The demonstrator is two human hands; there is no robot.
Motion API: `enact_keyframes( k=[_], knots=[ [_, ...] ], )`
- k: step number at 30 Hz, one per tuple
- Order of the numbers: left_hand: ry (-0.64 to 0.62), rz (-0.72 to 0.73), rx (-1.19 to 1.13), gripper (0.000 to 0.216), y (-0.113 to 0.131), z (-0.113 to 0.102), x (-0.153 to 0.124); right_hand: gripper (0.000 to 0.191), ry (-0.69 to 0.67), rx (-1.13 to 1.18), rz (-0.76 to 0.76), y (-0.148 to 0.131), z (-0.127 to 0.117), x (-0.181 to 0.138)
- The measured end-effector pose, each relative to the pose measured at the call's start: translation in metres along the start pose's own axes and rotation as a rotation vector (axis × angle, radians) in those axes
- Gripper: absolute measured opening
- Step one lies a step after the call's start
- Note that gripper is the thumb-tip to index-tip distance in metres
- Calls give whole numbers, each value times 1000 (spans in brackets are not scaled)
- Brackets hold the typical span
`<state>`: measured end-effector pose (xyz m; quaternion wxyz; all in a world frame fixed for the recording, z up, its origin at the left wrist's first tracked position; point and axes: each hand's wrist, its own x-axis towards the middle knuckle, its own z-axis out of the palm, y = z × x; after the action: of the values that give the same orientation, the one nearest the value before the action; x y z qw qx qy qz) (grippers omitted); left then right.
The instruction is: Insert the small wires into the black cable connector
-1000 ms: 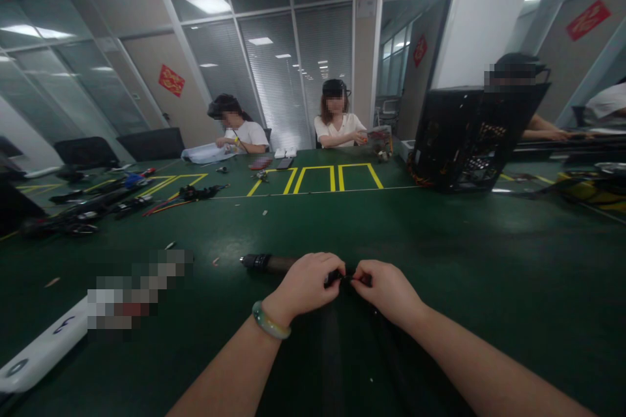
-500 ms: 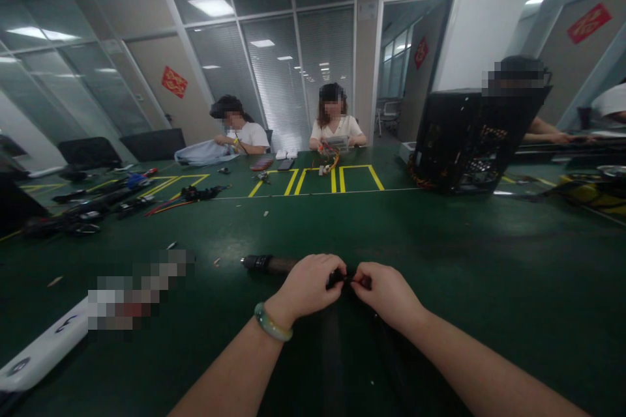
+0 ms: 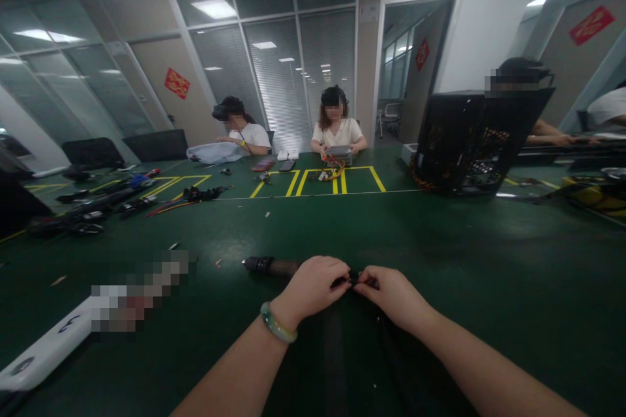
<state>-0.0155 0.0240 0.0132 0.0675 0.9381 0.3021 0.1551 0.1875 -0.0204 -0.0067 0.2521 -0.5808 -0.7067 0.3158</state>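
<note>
My left hand (image 3: 320, 283), with a green bangle at its wrist, is curled over a small black part (image 3: 354, 277). Its fingers are bent and their tips come close to those of my right hand (image 3: 394, 293). My right thumb and index finger are pinched at the right side of that part; what exactly lies between them is too small to tell. A dark tube (image 3: 283, 268) with a black ribbed collar and a silver tip lies on the table, running behind my left hand, which hides its right end.
On the green table (image 3: 195, 313) lies a white device (image 3: 49, 345) at left, partly blurred out. Black tools and cables (image 3: 88, 208) lie farther left. A black computer case (image 3: 464, 143) stands at right. Two people with head gear sit opposite, one holding a grey box (image 3: 340, 154) with wires.
Both hands have stayed nearly in place, with small finger movements at the black part. My right fingers have shifted slightly right. The person opposite has tilted and lowered the grey box.
</note>
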Motion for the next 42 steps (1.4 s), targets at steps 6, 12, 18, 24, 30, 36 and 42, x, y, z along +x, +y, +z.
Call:
enact_keyframes(
  k=[6,12,18,24,30,36,42],
  knots=[
    [-7,12,-22,9,-4,1,-1,9,101,-204,-129,-7,-4,1],
    [41,-32,-48,12,-3,6,2,10,122,-304,-214,-8,-9,4],
    [41,-41,-83,16,-3,4,0,7,126,-200,-148,-9,-5,3],
    [2,-3,-123,16,-2,-1,-3,6,87,-118,-121,-11,-3,1],
    [8,-58,-57,18,0,-1,-2,7,93,-107,-116,-10,-4,0],
    [-12,-28,-32,15,-1,0,-2,8,96,-134,-112,-9,-3,1],
    [-17,-34,-25,13,-2,2,-1,9,86,-95,-110,-4,-1,2]
  ],
)
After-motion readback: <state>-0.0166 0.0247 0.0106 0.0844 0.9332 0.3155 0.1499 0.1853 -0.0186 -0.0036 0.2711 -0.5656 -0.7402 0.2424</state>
